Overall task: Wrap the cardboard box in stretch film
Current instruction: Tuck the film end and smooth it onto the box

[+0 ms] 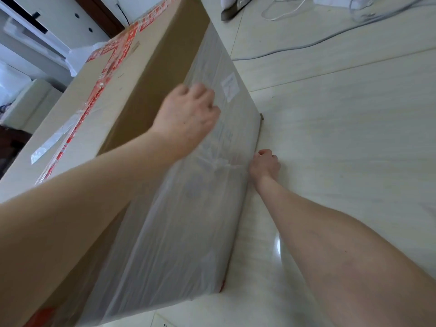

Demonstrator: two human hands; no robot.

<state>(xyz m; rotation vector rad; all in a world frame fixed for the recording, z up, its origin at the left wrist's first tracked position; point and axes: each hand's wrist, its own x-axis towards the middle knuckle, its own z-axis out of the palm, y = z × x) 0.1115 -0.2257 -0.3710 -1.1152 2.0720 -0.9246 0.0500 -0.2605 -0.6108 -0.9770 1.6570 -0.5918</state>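
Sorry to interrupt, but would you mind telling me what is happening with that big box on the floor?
A person is wrapping a large cardboard box in stretch film. The box stands on the tiled floor, and film already covers its near side, while the taped top is still bare. The left hand presses the film against the side near the top edge. The right hand is down at the bottom edge by the floor, fingers curled; what it grips is not clear.

A pale tiled floor (342, 142) carries a big cardboard box (141, 74), its near side covered in stretch film (188, 220), standing just left of the right hand (265, 165). Well beyond both hands, white and grey cables (295, 47) trail across the tiles.
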